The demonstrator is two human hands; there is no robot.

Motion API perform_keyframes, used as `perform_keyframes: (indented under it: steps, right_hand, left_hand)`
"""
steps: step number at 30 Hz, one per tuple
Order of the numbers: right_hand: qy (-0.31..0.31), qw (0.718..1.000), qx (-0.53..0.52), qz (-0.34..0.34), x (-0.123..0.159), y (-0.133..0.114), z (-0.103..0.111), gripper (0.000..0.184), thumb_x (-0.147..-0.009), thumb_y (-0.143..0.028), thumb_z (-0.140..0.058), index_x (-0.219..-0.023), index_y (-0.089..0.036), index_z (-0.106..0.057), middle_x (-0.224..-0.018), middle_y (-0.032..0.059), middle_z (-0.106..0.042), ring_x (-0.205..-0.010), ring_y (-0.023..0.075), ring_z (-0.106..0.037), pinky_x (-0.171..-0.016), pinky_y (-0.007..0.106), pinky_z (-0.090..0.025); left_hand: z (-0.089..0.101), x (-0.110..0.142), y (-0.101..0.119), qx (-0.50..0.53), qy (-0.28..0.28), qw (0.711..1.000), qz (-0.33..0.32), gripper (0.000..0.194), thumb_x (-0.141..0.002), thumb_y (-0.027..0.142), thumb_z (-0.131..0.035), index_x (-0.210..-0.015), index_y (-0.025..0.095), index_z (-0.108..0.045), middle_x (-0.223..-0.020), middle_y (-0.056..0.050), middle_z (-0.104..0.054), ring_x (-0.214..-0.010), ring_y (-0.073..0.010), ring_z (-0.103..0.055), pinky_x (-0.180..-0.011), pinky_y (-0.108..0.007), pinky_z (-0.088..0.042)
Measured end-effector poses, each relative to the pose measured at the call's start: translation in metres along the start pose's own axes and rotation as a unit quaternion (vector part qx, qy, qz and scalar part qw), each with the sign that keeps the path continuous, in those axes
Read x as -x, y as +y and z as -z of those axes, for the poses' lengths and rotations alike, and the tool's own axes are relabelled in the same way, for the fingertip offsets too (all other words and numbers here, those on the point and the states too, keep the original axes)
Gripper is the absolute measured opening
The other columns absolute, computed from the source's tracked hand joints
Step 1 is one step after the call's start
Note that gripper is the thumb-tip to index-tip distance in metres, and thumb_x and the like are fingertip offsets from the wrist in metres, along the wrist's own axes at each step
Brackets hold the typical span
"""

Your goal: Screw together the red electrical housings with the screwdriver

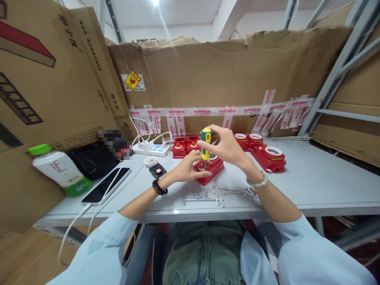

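Note:
A screwdriver point(206, 147) with a green and yellow handle stands upright over a red housing point(216, 171). My right hand point(228, 147) closes its fingers round the handle from the right. From the left, my left hand point(187, 168) grips the housing near the screwdriver's tip, with thumb and fingers on either side of the shaft. The fingers partly hide the housing's top, and the tip's exact seat cannot be made out. Several loose screws point(203, 194) lie in front of the housing. Left of my left hand are a black plate with a red button point(158, 171) and a white ring point(151, 161).
More red housings point(179, 148) stand behind my hands, and others point(271, 158) with white rings are at the right. Metal rods point(200, 200) lie near the table's front edge. A power strip point(154, 149), phone point(107, 186) and bottle point(61, 170) occupy the left; cardboard point(202, 75) walls the back.

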State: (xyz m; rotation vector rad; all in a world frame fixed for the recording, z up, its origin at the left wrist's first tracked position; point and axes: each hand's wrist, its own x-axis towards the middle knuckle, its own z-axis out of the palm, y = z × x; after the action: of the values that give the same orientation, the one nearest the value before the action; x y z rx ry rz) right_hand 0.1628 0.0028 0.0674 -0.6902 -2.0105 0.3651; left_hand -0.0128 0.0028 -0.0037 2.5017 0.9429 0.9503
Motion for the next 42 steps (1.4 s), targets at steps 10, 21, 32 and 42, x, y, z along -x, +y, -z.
perform_keyframes:
  steps: [10, 21, 32, 42]
  right_hand:
    - [0.032, 0.999, -0.032, -0.012, -0.001, 0.000, 0.005, 0.035, -0.075, -0.046, -0.069, -0.093, -0.017, -0.062, -0.080, 0.0025, -0.065, -0.070, 0.0146, -0.059, -0.066, 0.030, -0.049]
    - [0.185, 0.979, -0.081, -0.012, -0.007, -0.001, 0.029, 0.041, -0.078, -0.055, -0.064, -0.103, -0.021, -0.059, -0.089, 0.0052, -0.063, -0.082, 0.0198, -0.066, -0.066, 0.034, -0.056]
    - [0.173, 0.980, -0.093, -0.035, -0.002, 0.012, 0.022, 0.038, -0.074, -0.049, -0.070, -0.094, -0.018, -0.058, -0.078, 0.0028, -0.061, -0.072, 0.0177, -0.064, -0.064, 0.034, -0.055]
    - [0.168, 0.985, -0.043, -0.016, -0.008, 0.008, 0.000, 0.034, -0.076, -0.047, -0.068, -0.090, -0.019, -0.056, -0.077, 0.0009, -0.061, -0.068, 0.0135, -0.060, -0.063, 0.028, -0.049]
  left_hand:
    - [0.004, -0.003, -0.007, -0.075, -0.032, 0.995, -0.050, 0.022, -0.088, 0.038, -0.061, -0.082, 0.017, -0.066, -0.094, -0.008, -0.056, -0.094, -0.0221, -0.051, -0.085, -0.035, -0.043]
    - [0.021, 0.013, 0.017, 0.007, -0.015, 1.000, 0.017, 0.027, -0.083, 0.037, -0.067, -0.103, 0.019, -0.060, -0.081, -0.002, -0.071, -0.074, -0.0158, -0.064, -0.072, -0.027, -0.045]
    - [-0.006, 0.020, 0.018, 0.006, -0.200, 0.979, -0.021, 0.025, -0.086, 0.041, -0.063, -0.082, 0.017, -0.068, -0.078, -0.005, -0.069, -0.071, -0.0147, -0.061, -0.068, -0.024, -0.043]
    - [0.015, 0.024, -0.011, -0.071, 0.012, 0.995, 0.071, 0.065, -0.071, 0.053, -0.072, -0.121, 0.018, -0.050, -0.119, -0.013, -0.059, -0.101, -0.0248, -0.056, -0.082, -0.036, -0.046]
